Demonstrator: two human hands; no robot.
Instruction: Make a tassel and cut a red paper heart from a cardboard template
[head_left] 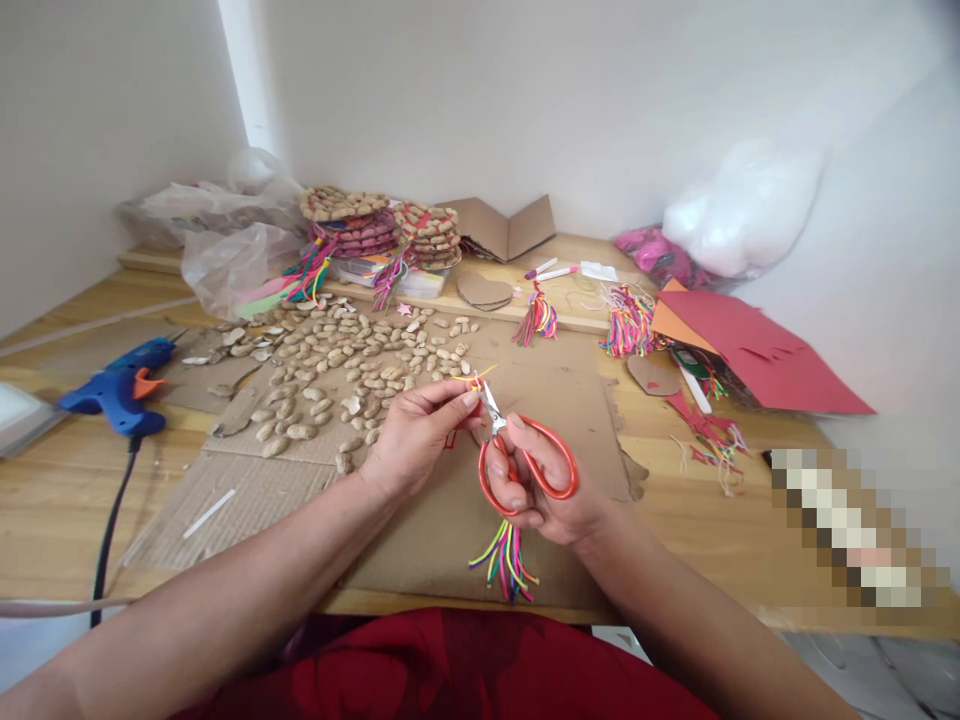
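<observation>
My left hand [427, 435] is closed in a pinch on a small knotted cord [476, 380], whose yellow and white ends stick out above the fingertips. My right hand [551, 485] grips red-handled scissors [493, 410], with fingers through the loops. The scissor blades point up and touch or nearly touch the cord by my left thumb. Below my right hand a tassel of bright strands [506, 565] shows against the cardboard; its upper part is hidden, so I cannot tell whether it joins the cord.
Loose peanuts [360, 350] cover the left of the cardboard sheet [405, 540]. A blue glue gun [124, 390] lies left. Stacked peanut-covered pieces [427, 235], a cardboard heart [484, 291] and cord tassels [628, 320] are behind. Red paper [757, 345] lies right.
</observation>
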